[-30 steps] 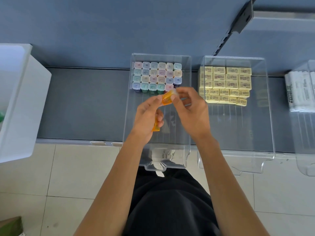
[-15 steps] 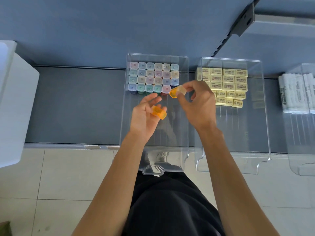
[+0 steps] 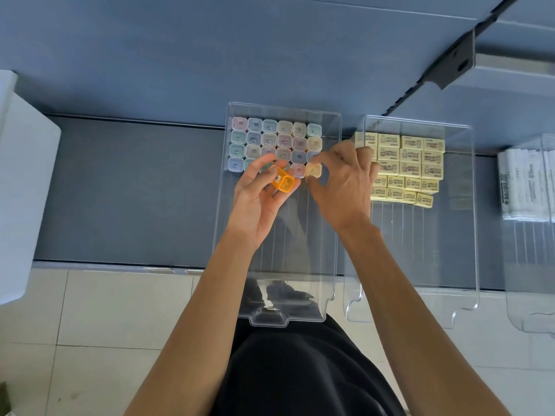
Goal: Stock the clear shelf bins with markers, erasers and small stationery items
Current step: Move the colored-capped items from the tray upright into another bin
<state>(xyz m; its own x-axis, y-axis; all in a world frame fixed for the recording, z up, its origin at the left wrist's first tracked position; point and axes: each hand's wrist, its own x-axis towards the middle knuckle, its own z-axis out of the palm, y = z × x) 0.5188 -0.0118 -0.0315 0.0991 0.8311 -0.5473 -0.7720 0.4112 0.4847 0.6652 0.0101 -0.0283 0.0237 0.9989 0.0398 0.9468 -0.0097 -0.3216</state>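
A clear bin (image 3: 279, 307) stands on the grey shelf, its back filled with rows of small pastel square-capped items (image 3: 276, 139). My left hand (image 3: 261, 193) holds an orange square-capped item (image 3: 283, 182) above the bin. My right hand (image 3: 342, 181) pinches a pale yellow one (image 3: 313, 170) with thumb and forefinger, set at the right end of the front row. A second clear bin (image 3: 462, 298) to the right holds stacked yellow erasers (image 3: 411, 163).
A third clear bin (image 3: 528, 322) with white packets (image 3: 525, 187) is at the far right edge. A white box (image 3: 24, 181) stands at the left. A dark shelf bracket (image 3: 453, 67) hangs above right. Tiled floor lies below the shelf edge.
My right hand has carried the pale yellow item forward and down into the front row of the bin. My left hand has risen toward the rows with the orange item.
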